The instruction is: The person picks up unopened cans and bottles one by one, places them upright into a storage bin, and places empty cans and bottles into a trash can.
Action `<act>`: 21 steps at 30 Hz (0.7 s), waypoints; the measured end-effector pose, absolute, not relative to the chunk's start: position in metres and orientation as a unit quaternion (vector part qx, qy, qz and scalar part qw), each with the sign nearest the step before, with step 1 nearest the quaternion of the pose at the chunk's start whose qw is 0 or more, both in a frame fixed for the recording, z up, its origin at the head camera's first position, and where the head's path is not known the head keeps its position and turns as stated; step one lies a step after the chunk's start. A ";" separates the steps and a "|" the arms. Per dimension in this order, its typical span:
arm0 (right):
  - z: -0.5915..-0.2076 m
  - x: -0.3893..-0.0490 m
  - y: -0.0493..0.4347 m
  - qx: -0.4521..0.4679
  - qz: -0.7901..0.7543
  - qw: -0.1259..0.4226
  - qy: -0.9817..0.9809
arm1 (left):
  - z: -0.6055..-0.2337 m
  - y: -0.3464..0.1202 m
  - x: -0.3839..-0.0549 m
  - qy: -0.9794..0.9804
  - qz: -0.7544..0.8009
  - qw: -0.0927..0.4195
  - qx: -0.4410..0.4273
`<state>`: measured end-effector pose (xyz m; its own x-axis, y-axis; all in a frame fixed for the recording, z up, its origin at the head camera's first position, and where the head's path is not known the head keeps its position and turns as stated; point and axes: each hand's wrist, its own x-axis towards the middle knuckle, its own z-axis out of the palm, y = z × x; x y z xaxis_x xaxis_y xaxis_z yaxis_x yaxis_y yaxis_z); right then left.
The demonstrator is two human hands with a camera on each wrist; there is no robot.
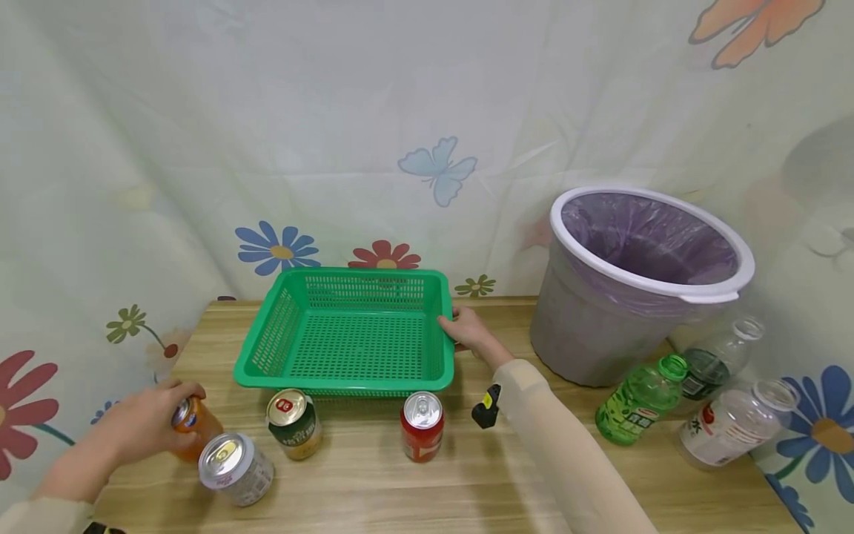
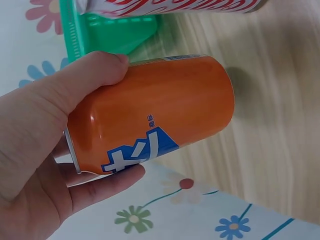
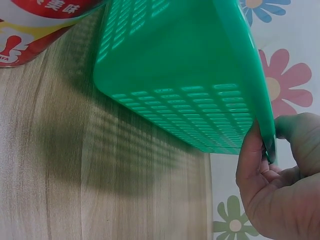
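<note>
A pale sleeve (image 1: pixel 574 445) is filling the lower right foreground, and the right hand (image 1: pixel 472 330) beyond it is pinching the rim of a green basket (image 1: pixel 347 386) near the table's (image 1: pixel 347 489) back edge. The left hand (image 1: pixel 150 419) is clasping an orange can (image 2: pixel 175 105) between thumb and fingers at the table's left side, just beside a silver can (image 1: pixel 236 469). A green-and-gold can (image 1: pixel 294 424) and a red can (image 1: pixel 422 428) are standing before the basket, while a bin (image 1: pixel 580 326) is standing to its right, near three bottles (image 1: pixel 642 406).
</note>
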<state>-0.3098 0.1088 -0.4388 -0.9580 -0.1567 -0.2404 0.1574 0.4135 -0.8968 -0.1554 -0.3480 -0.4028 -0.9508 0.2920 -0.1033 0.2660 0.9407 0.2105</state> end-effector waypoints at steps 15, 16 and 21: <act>-0.439 -0.312 0.107 0.004 -0.519 0.147 0.842 | -0.366 -0.349 -0.175 0.976 0.079 0.034 0.199; -0.439 -0.312 0.107 0.005 -0.520 0.148 0.841 | -0.363 -0.348 -0.176 0.976 0.075 0.029 0.202; -0.438 -0.311 0.106 0.001 -0.521 0.151 0.840 | -0.347 -0.345 -0.181 0.977 0.064 0.018 0.203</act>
<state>-0.3109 0.1062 -0.4383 -0.9546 -0.1549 -0.2545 0.1588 0.4582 -0.8746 -0.1812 -0.3447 -0.3472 -0.9173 0.3982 -0.0096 0.3935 0.9097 0.1328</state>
